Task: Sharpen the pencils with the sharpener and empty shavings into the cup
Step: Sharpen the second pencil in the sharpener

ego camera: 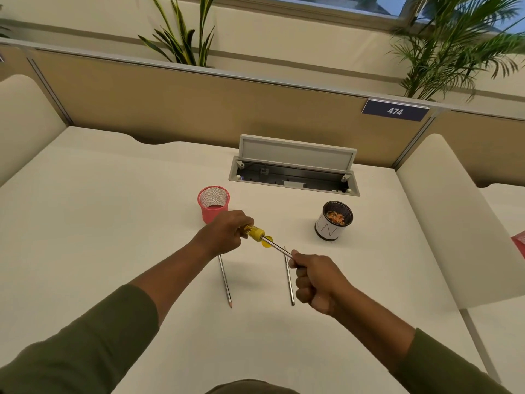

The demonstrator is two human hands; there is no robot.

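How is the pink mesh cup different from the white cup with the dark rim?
The pink cup has mesh walls; the white cup looks solid, with a dark rim and base. The pink cup looks empty; the white cup holds orange shavings. The pink cup stands behind the left hand; the white cup stands apart, farther right. Both stand upright on the desk.

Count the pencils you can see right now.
3: one in the sharpener, held by the right hand; one lying under the left hand; one lying under the right.
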